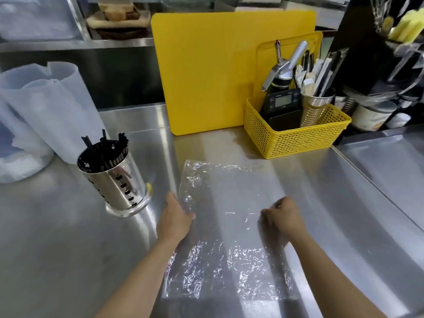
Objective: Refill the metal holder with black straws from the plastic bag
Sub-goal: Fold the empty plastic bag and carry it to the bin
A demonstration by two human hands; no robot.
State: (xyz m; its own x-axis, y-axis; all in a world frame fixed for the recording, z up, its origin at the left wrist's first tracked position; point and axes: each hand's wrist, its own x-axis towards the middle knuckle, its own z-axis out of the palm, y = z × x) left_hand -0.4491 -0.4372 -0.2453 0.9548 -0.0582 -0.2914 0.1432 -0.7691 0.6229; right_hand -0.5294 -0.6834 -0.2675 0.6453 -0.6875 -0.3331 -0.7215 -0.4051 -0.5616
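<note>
A clear, crinkled plastic bag [226, 226] lies flat on the steel counter in front of me, and no straws show inside it. My left hand [175, 218] rests on the bag's left edge, fingers flat and together. At the bag's right edge my right hand [283, 215] is curled, pinching the plastic. The perforated metal holder [114, 180] stands upright to the left of the bag, a short way from my left hand. Black straws [104, 146] poke out of its top.
A yellow cutting board [206, 72] leans against the back wall. A yellow mesh basket [296, 134] with a scale, tools and a second metal holder stands at the back right. White plastic bags [39, 111] sit at the far left. A counter seam [376, 191] runs along the right.
</note>
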